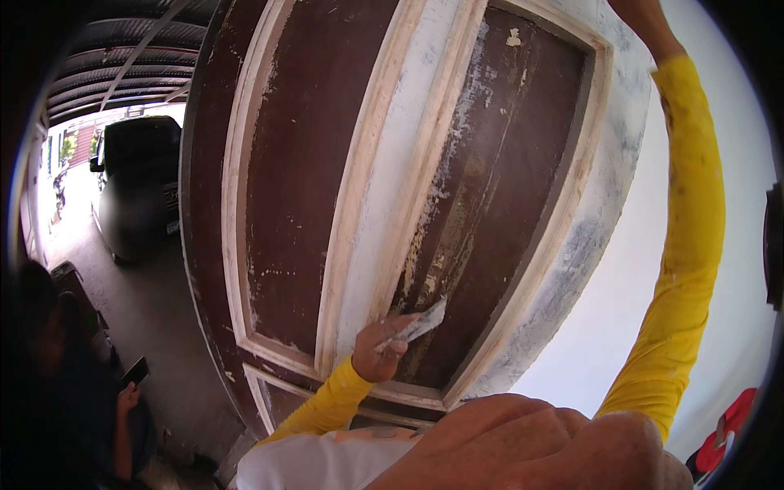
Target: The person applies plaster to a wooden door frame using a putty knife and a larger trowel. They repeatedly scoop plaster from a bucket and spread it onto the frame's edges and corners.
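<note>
Flaking brown door panel [527, 171], left fingers [397, 349] gripping flat whitish scraper [425, 322], right hand [641, 16] cropped, grip unclear

Can't see all of the right hand [636, 13], cut off up top, or the scraper [425, 322], partly inside the left hand [376, 351]. Can't see the shadowy person [90, 408] well.

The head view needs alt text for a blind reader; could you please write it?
The left hand holds a flat, scraper-like tool by a worn, brown panelled door. The right hand, raised, is cut off by the top edge; a dark vehicle stands at left.
</note>
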The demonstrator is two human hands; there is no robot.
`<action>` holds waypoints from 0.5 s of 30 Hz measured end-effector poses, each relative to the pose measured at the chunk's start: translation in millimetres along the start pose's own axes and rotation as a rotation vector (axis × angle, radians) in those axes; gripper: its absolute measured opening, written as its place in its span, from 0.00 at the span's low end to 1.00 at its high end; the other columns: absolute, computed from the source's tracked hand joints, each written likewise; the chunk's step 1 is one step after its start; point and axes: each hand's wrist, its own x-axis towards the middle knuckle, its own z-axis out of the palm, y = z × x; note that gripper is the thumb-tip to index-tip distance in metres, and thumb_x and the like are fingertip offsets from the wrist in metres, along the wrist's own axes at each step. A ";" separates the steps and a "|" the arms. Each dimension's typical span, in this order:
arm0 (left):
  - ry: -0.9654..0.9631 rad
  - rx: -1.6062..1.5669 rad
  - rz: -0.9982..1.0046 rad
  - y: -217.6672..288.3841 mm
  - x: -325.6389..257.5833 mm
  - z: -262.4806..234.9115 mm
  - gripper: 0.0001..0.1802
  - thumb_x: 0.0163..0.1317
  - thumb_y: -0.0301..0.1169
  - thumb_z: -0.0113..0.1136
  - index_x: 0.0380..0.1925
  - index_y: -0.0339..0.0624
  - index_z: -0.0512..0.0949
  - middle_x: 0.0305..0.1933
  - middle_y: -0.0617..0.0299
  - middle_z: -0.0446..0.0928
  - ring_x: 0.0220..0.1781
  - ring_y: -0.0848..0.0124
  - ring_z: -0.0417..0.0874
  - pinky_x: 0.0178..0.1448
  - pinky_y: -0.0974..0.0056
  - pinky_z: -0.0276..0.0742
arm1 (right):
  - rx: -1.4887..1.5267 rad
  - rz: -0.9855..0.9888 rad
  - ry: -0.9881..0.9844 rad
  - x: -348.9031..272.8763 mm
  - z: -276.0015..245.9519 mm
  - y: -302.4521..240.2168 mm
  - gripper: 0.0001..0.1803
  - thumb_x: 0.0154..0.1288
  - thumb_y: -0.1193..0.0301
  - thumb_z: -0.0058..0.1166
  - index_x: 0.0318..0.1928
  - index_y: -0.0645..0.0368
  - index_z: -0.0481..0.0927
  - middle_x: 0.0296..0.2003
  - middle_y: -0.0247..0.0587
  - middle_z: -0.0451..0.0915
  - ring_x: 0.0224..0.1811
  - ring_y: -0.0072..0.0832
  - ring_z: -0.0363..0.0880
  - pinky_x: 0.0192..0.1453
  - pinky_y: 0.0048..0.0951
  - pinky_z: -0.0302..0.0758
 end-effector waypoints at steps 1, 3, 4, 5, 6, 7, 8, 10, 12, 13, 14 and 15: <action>-0.011 -0.012 0.003 1.1 -0.4 -2.2 0.31 0.74 0.51 0.52 0.59 0.31 0.77 0.55 0.43 0.82 0.52 0.57 0.87 0.55 0.60 0.80 | -0.021 -0.013 -0.018 17.6 16.5 6.7 0.15 0.62 0.78 0.52 0.45 0.54 0.89 0.43 0.45 0.87 0.45 0.45 0.84 0.52 0.41 0.80; -0.004 -0.035 0.046 1.6 2.4 -2.4 0.29 0.76 0.48 0.50 0.61 0.31 0.76 0.57 0.42 0.81 0.55 0.57 0.86 0.57 0.59 0.79 | -0.051 -0.027 -0.054 40.7 52.3 12.2 0.17 0.60 0.80 0.49 0.43 0.54 0.89 0.42 0.46 0.87 0.44 0.47 0.84 0.52 0.42 0.80; -0.001 -0.054 0.067 1.2 3.3 -1.5 0.29 0.76 0.47 0.50 0.61 0.32 0.76 0.58 0.42 0.81 0.56 0.56 0.85 0.58 0.59 0.79 | -0.066 -0.074 -0.052 49.4 68.2 13.8 0.19 0.58 0.81 0.48 0.43 0.54 0.89 0.42 0.46 0.87 0.44 0.47 0.85 0.52 0.43 0.80; -0.016 -0.066 0.065 4.2 5.3 -4.4 0.28 0.76 0.46 0.50 0.62 0.32 0.75 0.58 0.42 0.80 0.57 0.56 0.85 0.60 0.58 0.79 | -0.081 -0.117 -0.039 58.5 81.4 17.1 0.20 0.57 0.82 0.48 0.43 0.54 0.89 0.43 0.46 0.87 0.44 0.47 0.85 0.51 0.43 0.80; -0.031 -0.078 0.068 6.4 6.8 -6.6 0.27 0.76 0.44 0.50 0.62 0.32 0.75 0.59 0.42 0.80 0.58 0.55 0.84 0.61 0.58 0.78 | -0.099 -0.162 -0.023 67.2 91.1 19.1 0.21 0.55 0.83 0.47 0.43 0.54 0.89 0.43 0.47 0.87 0.45 0.47 0.85 0.51 0.44 0.80; -0.045 -0.091 0.070 7.2 7.7 -8.9 0.26 0.76 0.43 0.50 0.62 0.33 0.75 0.60 0.43 0.80 0.60 0.54 0.83 0.62 0.58 0.78 | -0.090 -0.172 -0.020 74.1 99.9 21.2 0.22 0.53 0.84 0.47 0.44 0.55 0.89 0.43 0.47 0.87 0.45 0.46 0.85 0.52 0.44 0.80; -0.066 -0.090 0.080 5.2 9.2 -10.4 0.25 0.76 0.41 0.51 0.63 0.33 0.75 0.60 0.44 0.80 0.60 0.54 0.83 0.63 0.58 0.78 | -0.076 -0.178 -0.027 80.8 108.7 20.2 0.22 0.53 0.84 0.47 0.44 0.55 0.89 0.43 0.47 0.87 0.46 0.46 0.85 0.52 0.44 0.80; -0.106 -0.065 0.098 1.4 11.4 -13.4 0.23 0.75 0.36 0.52 0.63 0.35 0.74 0.61 0.46 0.79 0.61 0.52 0.82 0.64 0.58 0.77 | -0.040 -0.178 -0.025 88.4 124.7 19.1 0.22 0.54 0.84 0.47 0.45 0.56 0.88 0.43 0.47 0.87 0.47 0.47 0.84 0.53 0.43 0.80; -0.123 -0.096 0.119 -4.9 8.2 -14.2 0.22 0.73 0.32 0.53 0.65 0.37 0.73 0.63 0.47 0.78 0.63 0.52 0.81 0.65 0.57 0.76 | -0.012 -0.150 -0.046 91.3 140.6 19.1 0.22 0.56 0.83 0.50 0.49 0.55 0.86 0.42 0.47 0.87 0.49 0.47 0.84 0.54 0.43 0.79; -0.131 -0.113 0.129 -7.9 7.7 -14.2 0.23 0.72 0.30 0.54 0.66 0.38 0.72 0.64 0.48 0.77 0.64 0.51 0.80 0.66 0.57 0.76 | 0.002 -0.155 -0.036 91.9 147.3 19.3 0.22 0.56 0.83 0.50 0.50 0.55 0.86 0.41 0.47 0.87 0.50 0.47 0.83 0.54 0.44 0.79; -0.139 -0.114 0.128 -10.0 7.3 -14.6 0.24 0.72 0.28 0.54 0.66 0.39 0.72 0.65 0.48 0.77 0.64 0.51 0.80 0.66 0.57 0.76 | 0.019 -0.156 -0.027 90.6 155.2 19.7 0.21 0.57 0.82 0.51 0.51 0.55 0.85 0.41 0.48 0.87 0.50 0.47 0.83 0.54 0.44 0.79; -0.147 -0.115 0.128 -11.6 7.2 -14.5 0.24 0.71 0.27 0.54 0.67 0.40 0.71 0.65 0.48 0.76 0.64 0.52 0.80 0.66 0.56 0.75 | -0.056 -0.162 -0.013 91.4 159.5 22.4 0.19 0.60 0.78 0.51 0.51 0.54 0.84 0.40 0.47 0.87 0.48 0.46 0.84 0.52 0.46 0.80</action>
